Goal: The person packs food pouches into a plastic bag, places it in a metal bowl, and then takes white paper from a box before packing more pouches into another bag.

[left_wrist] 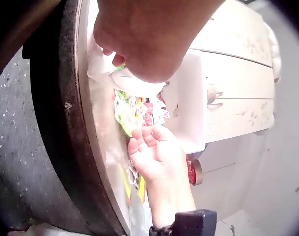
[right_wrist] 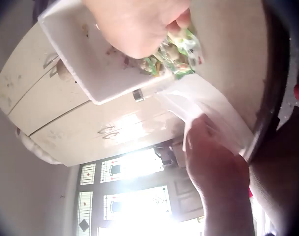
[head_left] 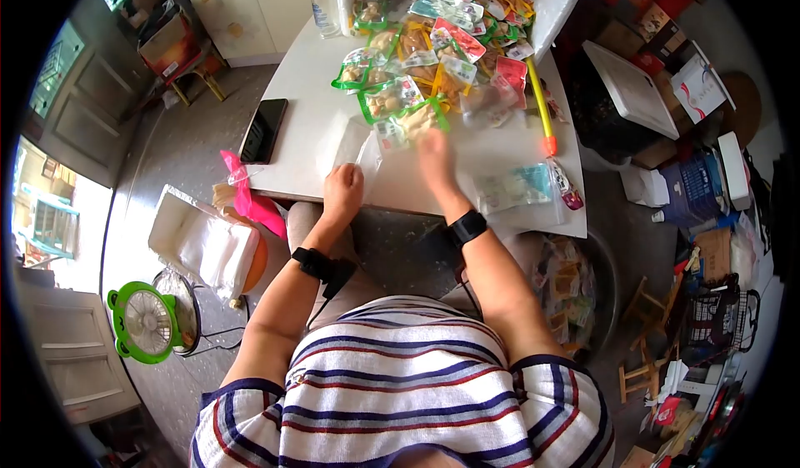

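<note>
At the table's near edge, my left hand [head_left: 343, 193] grips a clear plastic bag [head_left: 367, 153]; the right wrist view shows the bag [right_wrist: 208, 101] spreading out from its fingers. My right hand [head_left: 435, 164], blurred in the head view, reaches to the near end of a green-edged food packet [head_left: 417, 120]. In the left wrist view the palm of the right hand [left_wrist: 157, 152] is turned to the camera, its loosely bent fingers beside the packets and nothing visible in the palm. Behind it many packets [head_left: 454, 39] spill from a white foam box [head_left: 560, 5].
On the table's right lie a yellow stick [head_left: 540, 105] with an orange end and some flat clear bags [head_left: 517, 191]. To the left are a black phone [head_left: 263, 130] and a lidded jar [head_left: 325, 5]. Below stand a white box [head_left: 187, 226] and a green fan [head_left: 143, 322].
</note>
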Demonstrator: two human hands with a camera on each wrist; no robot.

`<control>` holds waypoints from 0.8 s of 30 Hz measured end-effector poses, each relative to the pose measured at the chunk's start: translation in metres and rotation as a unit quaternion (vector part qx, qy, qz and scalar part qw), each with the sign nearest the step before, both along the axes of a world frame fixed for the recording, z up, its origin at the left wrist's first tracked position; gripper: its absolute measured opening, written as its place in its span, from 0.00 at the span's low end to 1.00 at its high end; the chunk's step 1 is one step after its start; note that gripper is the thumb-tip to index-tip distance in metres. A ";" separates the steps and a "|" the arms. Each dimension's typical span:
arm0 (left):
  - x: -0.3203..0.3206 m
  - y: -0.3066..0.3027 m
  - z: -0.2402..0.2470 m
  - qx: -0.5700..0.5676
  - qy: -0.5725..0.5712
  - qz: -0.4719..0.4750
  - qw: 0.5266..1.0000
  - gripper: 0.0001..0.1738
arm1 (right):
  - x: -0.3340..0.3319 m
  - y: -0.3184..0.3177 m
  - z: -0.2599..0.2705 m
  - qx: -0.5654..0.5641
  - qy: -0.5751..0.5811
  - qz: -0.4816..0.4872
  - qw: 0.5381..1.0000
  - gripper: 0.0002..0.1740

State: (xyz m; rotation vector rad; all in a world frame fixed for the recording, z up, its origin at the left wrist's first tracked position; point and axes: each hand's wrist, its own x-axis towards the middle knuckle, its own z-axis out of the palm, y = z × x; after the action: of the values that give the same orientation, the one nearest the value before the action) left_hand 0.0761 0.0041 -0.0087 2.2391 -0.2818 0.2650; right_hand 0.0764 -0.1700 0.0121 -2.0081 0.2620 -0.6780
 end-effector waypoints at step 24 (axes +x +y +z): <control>-0.002 -0.019 -0.013 0.095 0.007 0.007 0.995 0.09 | -0.009 -0.075 0.003 0.324 -0.061 0.102 0.938 0.07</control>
State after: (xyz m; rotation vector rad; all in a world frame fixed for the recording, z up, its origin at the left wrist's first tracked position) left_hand 0.0737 -0.0148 -0.0215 2.4299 -0.2956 0.2383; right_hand 0.0670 -0.2454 0.0149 -1.3323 0.1684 -0.4957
